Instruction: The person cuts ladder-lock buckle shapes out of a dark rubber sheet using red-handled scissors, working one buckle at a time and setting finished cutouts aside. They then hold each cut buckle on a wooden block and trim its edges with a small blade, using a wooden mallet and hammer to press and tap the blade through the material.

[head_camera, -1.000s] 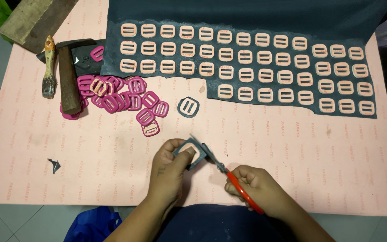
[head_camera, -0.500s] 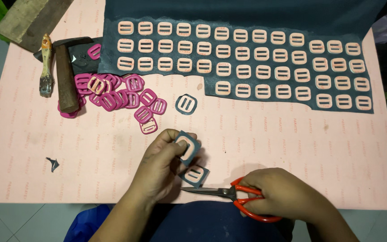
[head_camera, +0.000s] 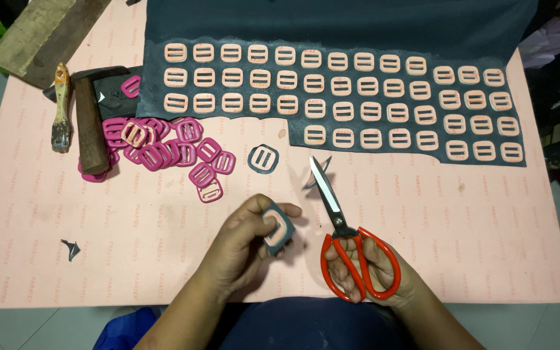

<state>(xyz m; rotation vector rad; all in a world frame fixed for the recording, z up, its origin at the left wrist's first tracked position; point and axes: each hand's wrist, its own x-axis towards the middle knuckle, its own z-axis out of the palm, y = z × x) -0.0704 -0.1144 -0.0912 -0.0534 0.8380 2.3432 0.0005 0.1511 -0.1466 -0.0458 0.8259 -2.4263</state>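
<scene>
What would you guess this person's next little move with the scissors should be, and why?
Probably bring the scissors to the cut-out piece in the left hand and trim its edge. The right hand holds the scissors away, tips pointing up the pink sheet, and dark material seems to border the peach buckle shape.

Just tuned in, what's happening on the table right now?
A person sits at a pink sheet. The left hand pinches a small dark piece with a peach buckle on it. The right hand holds red-handled scissors, blades pointing away. Beyond lie a dark sheet with rows of peach buckles, a pile of magenta buckles, a hammer and a brush.
</scene>
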